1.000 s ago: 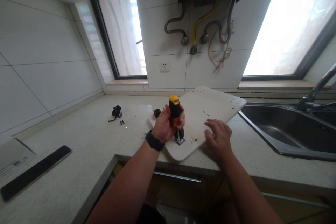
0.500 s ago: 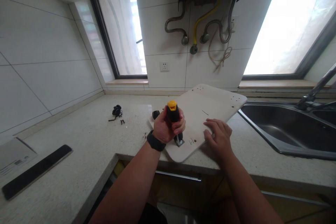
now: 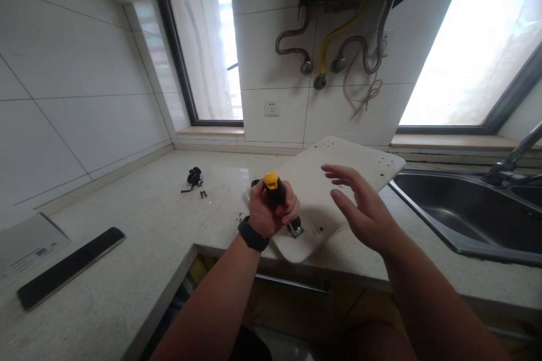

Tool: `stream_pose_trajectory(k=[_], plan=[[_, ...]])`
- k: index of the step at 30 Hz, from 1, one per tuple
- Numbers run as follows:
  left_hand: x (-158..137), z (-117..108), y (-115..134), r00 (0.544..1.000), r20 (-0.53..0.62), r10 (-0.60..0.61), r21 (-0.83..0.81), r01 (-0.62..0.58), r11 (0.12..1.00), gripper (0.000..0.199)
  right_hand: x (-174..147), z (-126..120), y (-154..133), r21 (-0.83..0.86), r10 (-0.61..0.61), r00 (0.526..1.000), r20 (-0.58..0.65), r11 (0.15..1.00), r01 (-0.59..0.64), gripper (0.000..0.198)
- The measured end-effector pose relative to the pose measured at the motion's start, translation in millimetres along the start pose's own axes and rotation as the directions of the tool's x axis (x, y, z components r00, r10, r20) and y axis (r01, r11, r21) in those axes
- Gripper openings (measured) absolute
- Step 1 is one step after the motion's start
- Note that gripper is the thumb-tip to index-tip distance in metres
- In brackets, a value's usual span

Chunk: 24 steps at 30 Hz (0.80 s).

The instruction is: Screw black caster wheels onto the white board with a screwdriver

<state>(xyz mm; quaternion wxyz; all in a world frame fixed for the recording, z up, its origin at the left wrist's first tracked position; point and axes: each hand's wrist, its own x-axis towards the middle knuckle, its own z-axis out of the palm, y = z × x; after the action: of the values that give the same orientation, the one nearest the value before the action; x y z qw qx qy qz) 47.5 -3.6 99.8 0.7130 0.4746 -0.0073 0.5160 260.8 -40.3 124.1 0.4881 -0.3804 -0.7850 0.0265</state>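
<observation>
My left hand [image 3: 271,215] is wrapped round the black and yellow handle of a screwdriver [image 3: 276,189], which leans over the near corner of a white board [image 3: 292,248]. Just below that hand, a caster wheel with a metal plate [image 3: 298,231] sits on the board; the screwdriver's tip is hidden. A second dark wheel shows partly behind the fingers at the board's left edge. My right hand [image 3: 358,203] hovers above the board's right side with its fingers apart, holding nothing. Small holes dot the board's corners.
Loose casters [image 3: 194,175] and a few screws [image 3: 203,194] lie on the counter to the left. Nearer are a long black bar [image 3: 71,268] and a white box [image 3: 36,242]. A steel sink [image 3: 461,203] borders the board on the right. Hoses [image 3: 292,45] hang from the wall.
My right hand has lifted off the board's right edge and its fingers have spread. My left hand still grips the screwdriver, whose handle now tilts further left. The view has shifted slightly.
</observation>
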Motion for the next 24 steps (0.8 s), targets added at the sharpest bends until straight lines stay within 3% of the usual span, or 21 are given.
stream_pose_trajectory(k=[2, 5, 8, 11, 13, 15, 17, 19, 21, 24], plan=[[-1.9, 0.3, 0.1, 1.0, -0.012, -0.004, 0.032, 0.005, 0.999, 0.065, 29.5, -6.2, -37.3, 0.097, -0.101, 0.974, 0.201, 0.992, 0.083, 0.051], [-4.1, 1.2, -2.0, 0.998, -0.063, -0.017, 0.064, 0.021, 0.998, 0.067, 67.0, -4.6, -75.0, 0.135, -0.191, 0.869, 0.456, 0.98, 0.145, 0.055], [-9.7, -2.8, -6.8, 0.986, -0.163, 0.043, 0.092, -0.028, 0.995, 0.066, 89.2, 4.2, -88.1, 0.168, -0.18, 0.723, 0.667, 0.982, 0.09, 0.044], [-24.8, -16.1, -10.8, 0.954, -0.24, 0.177, 0.252, -0.115, 0.961, 0.065, 97.9, 10.6, -89.3, 0.184, -0.171, 0.656, 0.735, 0.982, 0.049, 0.038], [-40.9, -29.7, -11.5, 0.937, -0.228, 0.263, 0.477, -0.128, 0.869, 0.062, 99.4, 11.8, -89.5, 0.172, -0.165, 0.663, 0.731, 0.984, 0.056, 0.035], [-58.8, -45.0, -11.0, 0.957, -0.119, 0.266, 0.751, -0.088, 0.654, 0.058, 98.9, 11.7, -90.4, 0.147, -0.135, 0.686, 0.715, 0.988, 0.042, 0.033], [-74.0, -59.2, -11.4, 0.991, -0.003, 0.136, 0.926, -0.049, 0.375, 0.077, 96.7, 11.7, -91.5, 0.13, -0.111, 0.714, 0.691, 0.991, 0.029, 0.031], [-83.3, -70.0, -14.5, 0.999, 0.032, -0.005, 0.983, -0.03, 0.18, 0.107, 93.1, 12.7, -91.8, 0.108, -0.104, 0.736, 0.669, 0.993, 0.042, 0.028], [-86.5, -76.3, -19.5, 0.998, 0.02, -0.066, 0.995, -0.014, 0.094, 0.123, 88.5, 15.5, -90.3, 0.059, -0.095, 0.781, 0.617, 0.995, 0.075, 0.027], [-85.5, -78.8, -25.6, 0.998, 0.023, -0.066, 0.998, -0.019, 0.061, 0.126, 82.3, 21.7, -85.3, -0.091, -0.06, 0.878, 0.475, 0.989, 0.117, 0.035]])
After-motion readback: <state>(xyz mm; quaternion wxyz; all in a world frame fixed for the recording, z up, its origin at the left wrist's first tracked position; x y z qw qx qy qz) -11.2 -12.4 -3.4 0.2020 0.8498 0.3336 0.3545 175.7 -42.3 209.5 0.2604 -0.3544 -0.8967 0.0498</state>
